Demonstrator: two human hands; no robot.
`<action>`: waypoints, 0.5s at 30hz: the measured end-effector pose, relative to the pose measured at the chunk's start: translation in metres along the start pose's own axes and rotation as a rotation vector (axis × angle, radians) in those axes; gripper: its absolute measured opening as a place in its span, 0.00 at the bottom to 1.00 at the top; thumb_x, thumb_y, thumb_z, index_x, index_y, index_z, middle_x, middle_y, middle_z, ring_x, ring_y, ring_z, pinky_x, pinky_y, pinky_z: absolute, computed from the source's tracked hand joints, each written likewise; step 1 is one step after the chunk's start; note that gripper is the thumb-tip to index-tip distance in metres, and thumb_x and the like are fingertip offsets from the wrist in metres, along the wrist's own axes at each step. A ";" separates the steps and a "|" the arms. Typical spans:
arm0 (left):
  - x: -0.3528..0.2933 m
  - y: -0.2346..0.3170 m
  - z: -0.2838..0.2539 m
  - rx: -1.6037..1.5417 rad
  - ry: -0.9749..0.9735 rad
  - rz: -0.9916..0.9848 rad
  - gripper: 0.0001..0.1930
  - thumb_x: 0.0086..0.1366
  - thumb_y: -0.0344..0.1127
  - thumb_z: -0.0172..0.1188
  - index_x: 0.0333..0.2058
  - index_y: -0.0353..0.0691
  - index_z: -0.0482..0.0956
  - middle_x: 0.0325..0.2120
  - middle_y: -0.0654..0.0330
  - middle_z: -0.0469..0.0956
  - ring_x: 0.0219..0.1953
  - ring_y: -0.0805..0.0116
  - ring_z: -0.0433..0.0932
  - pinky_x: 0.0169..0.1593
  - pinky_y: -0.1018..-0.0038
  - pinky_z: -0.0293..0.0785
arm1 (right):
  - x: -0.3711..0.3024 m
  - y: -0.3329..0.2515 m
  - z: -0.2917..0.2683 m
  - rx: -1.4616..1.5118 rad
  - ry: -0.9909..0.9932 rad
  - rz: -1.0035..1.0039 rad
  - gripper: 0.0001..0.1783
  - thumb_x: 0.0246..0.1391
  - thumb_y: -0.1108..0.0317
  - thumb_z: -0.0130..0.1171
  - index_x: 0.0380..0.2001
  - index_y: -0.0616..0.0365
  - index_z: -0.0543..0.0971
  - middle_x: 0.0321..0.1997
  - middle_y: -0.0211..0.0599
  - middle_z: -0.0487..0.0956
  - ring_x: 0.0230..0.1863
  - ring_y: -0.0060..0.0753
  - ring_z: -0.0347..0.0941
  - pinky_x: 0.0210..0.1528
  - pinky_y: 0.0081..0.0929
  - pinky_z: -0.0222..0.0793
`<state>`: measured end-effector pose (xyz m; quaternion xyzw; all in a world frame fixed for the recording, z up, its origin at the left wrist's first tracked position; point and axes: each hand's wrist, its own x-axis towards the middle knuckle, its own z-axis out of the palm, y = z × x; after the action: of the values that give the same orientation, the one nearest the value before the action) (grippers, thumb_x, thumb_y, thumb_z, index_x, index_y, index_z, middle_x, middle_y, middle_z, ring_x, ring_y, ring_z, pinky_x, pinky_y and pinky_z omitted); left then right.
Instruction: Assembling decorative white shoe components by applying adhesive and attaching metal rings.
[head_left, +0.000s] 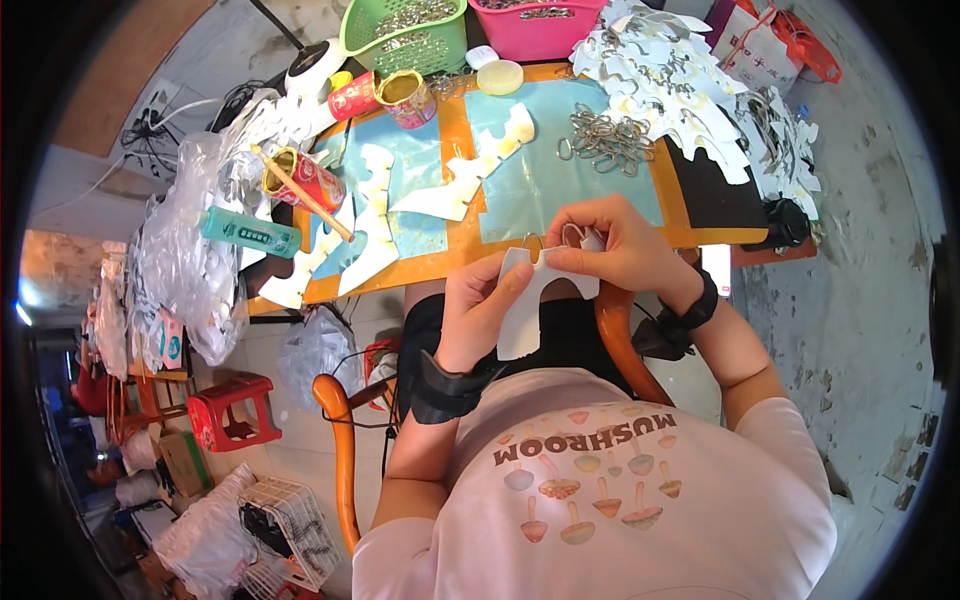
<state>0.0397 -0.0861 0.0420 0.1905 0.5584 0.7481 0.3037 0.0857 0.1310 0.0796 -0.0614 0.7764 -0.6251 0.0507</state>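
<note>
In front of my lap, at the table's near edge, both hands hold a white cut-out piece [518, 325] with curved edges. My left hand [478, 310] pinches its left side between thumb and fingers. My right hand [620, 250] grips the upper right part, its thumb pressed near the top edge. A thin metal loop [533, 243] stands up from that edge between the thumbs, and another shows by the right fingers. Beyond lies a heap of loose metal loops [608, 138]. To the left, white strips with yellowish patches, including a wavy strip [470, 180], rest on the blue-covered table [520, 210].
A green basket [405, 50] and pink basket [535, 30] hold metal parts at the back. White pieces with loops [670, 80] pile up far right. Left are an open can [405, 98], a wooden-handled tool [305, 195] across another can, a teal bottle [250, 233] and a red stool [235, 410].
</note>
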 end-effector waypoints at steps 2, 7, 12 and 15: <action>0.001 -0.001 0.005 0.027 0.034 0.008 0.08 0.71 0.32 0.59 0.40 0.33 0.83 0.25 0.70 0.77 0.26 0.84 0.70 0.29 0.84 0.64 | 0.002 0.005 0.004 0.007 0.056 -0.168 0.06 0.53 0.69 0.67 0.31 0.59 0.80 0.26 0.25 0.74 0.31 0.17 0.67 0.35 0.22 0.60; 0.004 0.001 0.005 0.773 0.111 0.507 0.10 0.62 0.25 0.62 0.43 0.39 0.85 0.26 0.65 0.75 0.28 0.72 0.73 0.32 0.76 0.65 | -0.004 0.011 -0.002 -0.478 0.209 -0.582 0.08 0.52 0.72 0.65 0.37 0.53 0.81 0.37 0.27 0.78 0.41 0.30 0.74 0.57 0.37 0.66; 0.025 -0.004 0.001 1.302 0.241 1.011 0.21 0.51 0.22 0.65 0.45 0.44 0.87 0.34 0.65 0.77 0.37 0.68 0.76 0.42 0.69 0.63 | -0.020 0.034 -0.017 -1.043 0.405 -0.902 0.13 0.49 0.73 0.64 0.41 0.51 0.83 0.38 0.25 0.78 0.45 0.29 0.75 0.73 0.60 0.52; 0.040 -0.033 -0.010 1.390 0.289 1.055 0.19 0.50 0.24 0.65 0.43 0.44 0.87 0.35 0.66 0.78 0.39 0.69 0.77 0.46 0.69 0.62 | -0.023 0.068 -0.029 -1.204 0.395 -0.788 0.15 0.49 0.72 0.62 0.43 0.53 0.83 0.40 0.25 0.79 0.46 0.30 0.75 0.72 0.55 0.56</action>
<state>0.0117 -0.0599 0.0058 0.4685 0.7592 0.2986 -0.3389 0.1016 0.1774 0.0195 -0.2389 0.8996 -0.0631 -0.3602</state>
